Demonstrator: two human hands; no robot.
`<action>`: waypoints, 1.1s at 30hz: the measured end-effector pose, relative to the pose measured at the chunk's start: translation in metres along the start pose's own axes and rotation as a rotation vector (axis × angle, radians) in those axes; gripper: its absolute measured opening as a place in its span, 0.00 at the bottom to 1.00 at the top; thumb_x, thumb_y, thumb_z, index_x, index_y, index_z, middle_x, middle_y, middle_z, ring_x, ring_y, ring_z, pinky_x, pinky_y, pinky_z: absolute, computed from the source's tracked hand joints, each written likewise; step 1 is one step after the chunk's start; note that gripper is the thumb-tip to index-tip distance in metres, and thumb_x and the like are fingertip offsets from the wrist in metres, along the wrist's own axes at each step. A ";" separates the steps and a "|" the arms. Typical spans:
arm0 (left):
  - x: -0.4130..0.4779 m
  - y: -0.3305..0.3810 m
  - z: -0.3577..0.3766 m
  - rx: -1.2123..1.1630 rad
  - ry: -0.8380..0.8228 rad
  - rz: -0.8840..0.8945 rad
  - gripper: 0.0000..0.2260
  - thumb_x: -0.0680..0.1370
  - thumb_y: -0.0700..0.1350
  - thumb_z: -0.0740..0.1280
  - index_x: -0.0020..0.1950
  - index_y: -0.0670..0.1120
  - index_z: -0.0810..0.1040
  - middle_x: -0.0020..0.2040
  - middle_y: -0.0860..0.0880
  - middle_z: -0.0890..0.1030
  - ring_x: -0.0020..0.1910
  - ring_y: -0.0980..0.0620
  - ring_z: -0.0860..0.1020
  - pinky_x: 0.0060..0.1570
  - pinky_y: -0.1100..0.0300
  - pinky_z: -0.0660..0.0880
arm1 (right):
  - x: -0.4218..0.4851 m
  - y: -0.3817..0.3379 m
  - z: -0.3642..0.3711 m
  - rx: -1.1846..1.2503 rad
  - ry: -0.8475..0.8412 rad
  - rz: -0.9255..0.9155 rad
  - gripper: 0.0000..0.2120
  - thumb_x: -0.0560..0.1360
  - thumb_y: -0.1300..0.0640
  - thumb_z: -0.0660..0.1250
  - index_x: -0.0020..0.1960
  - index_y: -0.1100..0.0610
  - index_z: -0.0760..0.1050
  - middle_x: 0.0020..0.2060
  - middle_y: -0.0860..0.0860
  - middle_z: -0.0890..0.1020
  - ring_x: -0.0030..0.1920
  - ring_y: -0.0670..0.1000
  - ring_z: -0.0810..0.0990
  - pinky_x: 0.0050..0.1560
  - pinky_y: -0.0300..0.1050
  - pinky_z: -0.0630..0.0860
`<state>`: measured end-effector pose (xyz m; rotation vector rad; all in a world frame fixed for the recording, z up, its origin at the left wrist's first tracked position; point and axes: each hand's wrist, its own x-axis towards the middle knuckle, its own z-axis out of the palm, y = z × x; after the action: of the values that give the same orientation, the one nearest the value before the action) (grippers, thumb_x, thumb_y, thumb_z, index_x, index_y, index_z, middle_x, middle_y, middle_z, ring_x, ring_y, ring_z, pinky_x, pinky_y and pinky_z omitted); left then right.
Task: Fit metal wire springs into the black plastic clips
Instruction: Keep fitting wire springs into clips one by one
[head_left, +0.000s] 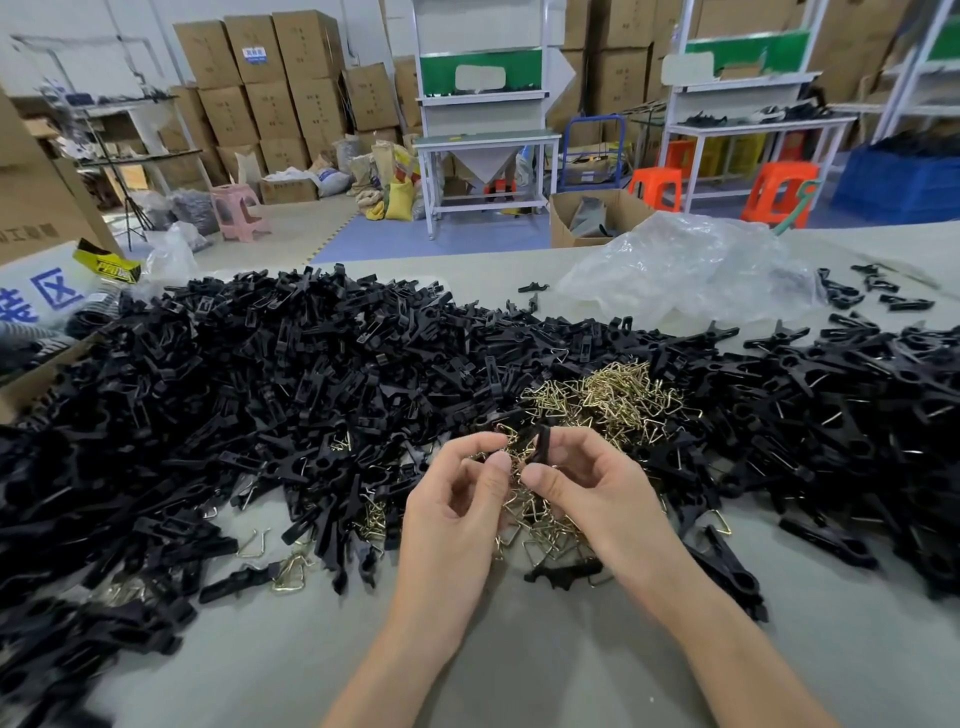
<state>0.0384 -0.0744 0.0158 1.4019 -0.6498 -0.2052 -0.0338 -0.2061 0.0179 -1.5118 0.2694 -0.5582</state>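
left grip (467, 499) pinches apparent wire spring (506, 434), right grip (587, 488) pinches black clip (542, 446) – spring not yet seated; big unfitted heap (260, 374) waits, seemingly finished pile (831, 374) at right.

Matt black plastic clips (291, 374), shiny brass-toned metal wire springs (608, 395), crinkled glossy clear plastic bag (691, 265).

Mostly hidden behind right hand (589, 486): black clip (542, 444); left hand (457, 501) pinch unclear, possibly wire (513, 448); clip pile (78, 639) blurred lower left.
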 end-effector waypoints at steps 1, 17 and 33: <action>0.000 0.001 0.000 0.003 -0.002 -0.003 0.07 0.79 0.48 0.68 0.55 0.57 0.81 0.34 0.52 0.78 0.33 0.56 0.75 0.33 0.64 0.73 | 0.000 -0.001 0.000 0.008 0.003 0.001 0.13 0.66 0.47 0.76 0.50 0.40 0.82 0.45 0.46 0.87 0.41 0.40 0.83 0.39 0.32 0.76; -0.001 -0.001 0.001 0.146 -0.057 -0.057 0.11 0.84 0.47 0.59 0.60 0.61 0.78 0.43 0.49 0.83 0.38 0.60 0.78 0.40 0.66 0.77 | -0.001 -0.003 0.000 0.023 -0.029 0.001 0.21 0.78 0.67 0.69 0.58 0.42 0.83 0.53 0.50 0.87 0.54 0.47 0.85 0.51 0.36 0.80; 0.000 0.001 0.001 0.129 -0.059 -0.072 0.13 0.85 0.44 0.59 0.62 0.58 0.78 0.46 0.49 0.84 0.39 0.58 0.79 0.41 0.67 0.78 | -0.003 -0.003 0.001 -0.003 -0.103 -0.034 0.21 0.78 0.66 0.70 0.57 0.39 0.84 0.52 0.48 0.87 0.53 0.47 0.85 0.52 0.36 0.80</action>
<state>0.0377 -0.0757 0.0165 1.5498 -0.6714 -0.2662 -0.0368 -0.2035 0.0206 -1.5454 0.1656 -0.5056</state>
